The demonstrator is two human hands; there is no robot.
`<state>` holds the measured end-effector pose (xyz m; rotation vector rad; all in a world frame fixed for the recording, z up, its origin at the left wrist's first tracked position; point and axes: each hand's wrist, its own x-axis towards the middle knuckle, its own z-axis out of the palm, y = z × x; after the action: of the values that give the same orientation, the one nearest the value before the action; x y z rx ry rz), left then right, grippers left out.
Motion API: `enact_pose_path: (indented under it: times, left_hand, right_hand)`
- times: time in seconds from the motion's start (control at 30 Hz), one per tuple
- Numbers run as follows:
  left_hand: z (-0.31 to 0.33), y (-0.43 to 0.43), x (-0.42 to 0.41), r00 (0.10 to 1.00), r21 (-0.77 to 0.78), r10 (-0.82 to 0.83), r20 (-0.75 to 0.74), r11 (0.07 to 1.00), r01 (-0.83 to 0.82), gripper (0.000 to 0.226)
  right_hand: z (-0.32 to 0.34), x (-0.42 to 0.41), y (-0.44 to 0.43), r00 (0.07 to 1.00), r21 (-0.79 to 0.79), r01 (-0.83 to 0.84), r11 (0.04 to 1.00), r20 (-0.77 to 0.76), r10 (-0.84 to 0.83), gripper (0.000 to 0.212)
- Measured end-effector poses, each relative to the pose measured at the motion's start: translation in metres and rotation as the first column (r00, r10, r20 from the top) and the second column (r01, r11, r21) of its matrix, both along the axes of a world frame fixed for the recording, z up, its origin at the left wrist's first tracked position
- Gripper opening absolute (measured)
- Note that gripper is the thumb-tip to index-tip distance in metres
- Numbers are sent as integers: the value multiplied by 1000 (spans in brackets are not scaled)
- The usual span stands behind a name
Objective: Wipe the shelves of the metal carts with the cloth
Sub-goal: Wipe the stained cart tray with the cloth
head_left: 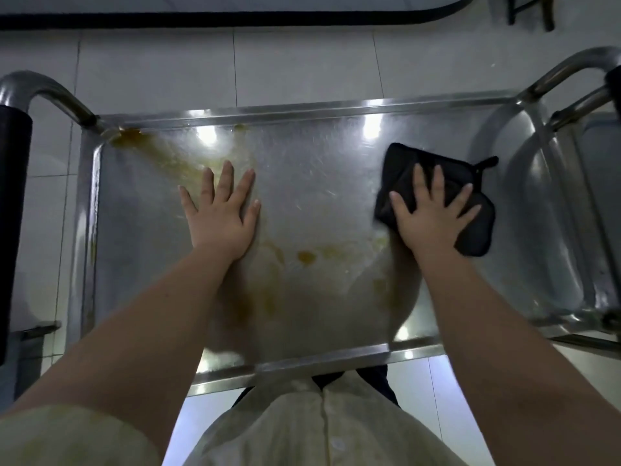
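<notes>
Black folded cloth (405, 169): lies flat on the right half of the top shelf, its hanging loop (485, 163) pointing to the far right; its near left edge is blurred.
Right hand (433, 216): palm down on the cloth, fingers straight and spread, pressing rather than clutching; nothing is curled round the fabric.
Left hand (220, 216): flat on the bare metal left of centre, fingers straight and slightly fanned, holding nothing.
Shallow stainless-steel cart shelf (319, 183): a rectangular tray with a raised rim (302, 107); it holds only the cloth, the two hands and residue.
Orange-brown stain (129, 134): pooled in the far left corner, trailing as a pale yellow smear toward the left hand.
Amber spot (305, 256): between the two forearms, with fainter yellow marks around it.
Curved metal tube handles: one at the left end (50, 92), one at the right end (571, 65), both above rim level.
Black padded sleeve (13, 129): on the left handle, at the frame edge.
Pale grey floor tiles (151, 62): beyond and beside the cart.
Pale button-front shirt (302, 415): against the near rim.
In the way: the left hand rests on part of the smear.
</notes>
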<state>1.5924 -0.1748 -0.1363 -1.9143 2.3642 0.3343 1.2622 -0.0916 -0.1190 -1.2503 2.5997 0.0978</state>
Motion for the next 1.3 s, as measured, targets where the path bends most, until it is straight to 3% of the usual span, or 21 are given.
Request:
enact_pose_path:
  times: [0.1,0.2,0.3,0.4,0.5,0.63,0.7,0.83,0.93,1.0,1.13,1.23,1.3]
  left_hand:
    - [0,0,0,1000,-4,-1,5,1000,1,56]
    - [0,0,0,1000,-9,-3,-15,1000,3,55]
    - [-2,0,1,1000,-12,-12,-15,1000,12,55]
    - [-4,-1,1,1000,-12,-11,-21,1000,11,56]
    - [-5,-2,0,1000,-16,-11,-9,1000,11,57]
    - [-4,0,-1,1000,-14,7,-5,1000,-7,57]
    - [-4,0,-2,1000,-6,3,5,1000,-3,57]
    - [-4,1,3,1000,-17,-17,-6,1000,17,56]
    - [-5,1,4,1000,-13,-25,-11,1000,25,56]
    - [-5,0,2,1000,5,-21,-20,1000,21,56]
    - [-4,0,0,1000,4,-13,-5,1000,13,57]
    - [-4,1,-1,1000,6,-7,1,1000,7,57]
    - [-3,1,-1,1000,9,-4,1,1000,4,57]
  right_hand:
    - [-4,82,-8,970,-24,-242,970,-7,241,75]
    - [-4,164,6,879,-13,-475,880,20,476,75]
    - [-3,157,6,835,-39,-547,836,37,548,71]
    - [-4,84,-2,894,-15,-448,894,3,448,73]
    - [-1,7,27,987,19,-163,986,1,163,74]
    - [-1,24,61,999,24,46,999,-10,-46,74]
    - [-3,76,49,999,-3,-32,999,-10,32,74]
    - [-5,180,46,910,-34,-414,910,-7,414,73]
    - [-5,170,53,843,-79,-537,840,-22,537,71]
    - [-8,122,57,884,-82,-467,880,-40,466,72]
    - [-5,17,91,999,-17,-21,1000,-26,20,76]
    - [-3,20,101,983,10,182,983,-1,-182,77]
    - [-5,56,88,984,-2,176,984,3,-176,75]
